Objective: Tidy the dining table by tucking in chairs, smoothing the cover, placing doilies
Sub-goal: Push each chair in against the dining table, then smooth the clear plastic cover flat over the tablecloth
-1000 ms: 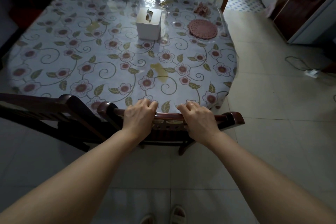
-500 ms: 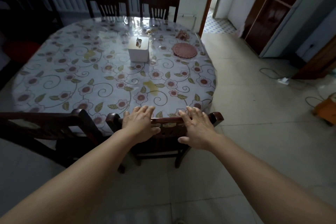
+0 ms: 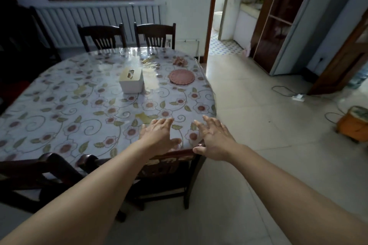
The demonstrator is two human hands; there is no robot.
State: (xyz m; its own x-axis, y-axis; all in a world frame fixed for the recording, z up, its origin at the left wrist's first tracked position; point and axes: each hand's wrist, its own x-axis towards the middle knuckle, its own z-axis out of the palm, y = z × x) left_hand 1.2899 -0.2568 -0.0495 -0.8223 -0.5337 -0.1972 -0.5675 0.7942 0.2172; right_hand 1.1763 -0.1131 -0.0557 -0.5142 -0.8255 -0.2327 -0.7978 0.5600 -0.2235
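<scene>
Where the dark wooden chair (image 3: 167, 167) stands pushed in at the near edge of the table, its curved top rail lies just under the rim of the cover (image 3: 79, 109), and a second dark chair (image 3: 39, 173) stands beside it to the left. The cover is a pale, glossy sheet printed with pinkish flowers, green leaves and curling vines, and it spreads over the whole oval top with light shining off its far end. The left hand (image 3: 159, 135) reaches out above the rail and the cover's edge, palm down, fingers straight and slightly spread, holding nothing. The right hand (image 3: 216, 139) is stretched forward the same way beside it, fingers splayed wide, thumb close to the rail's right end, and it too holds nothing; whether either palm touches the cover cannot be told. Further in, a white tissue box (image 3: 131, 81) sits near the middle of the table. To its right lies a round pink doily (image 3: 181, 77), flat on the cover, and beyond it a small crumpled pinkish piece (image 3: 180, 60). Two more dark chairs (image 3: 127, 37) stand at the far edge, before a white radiator (image 3: 99, 20).
</scene>
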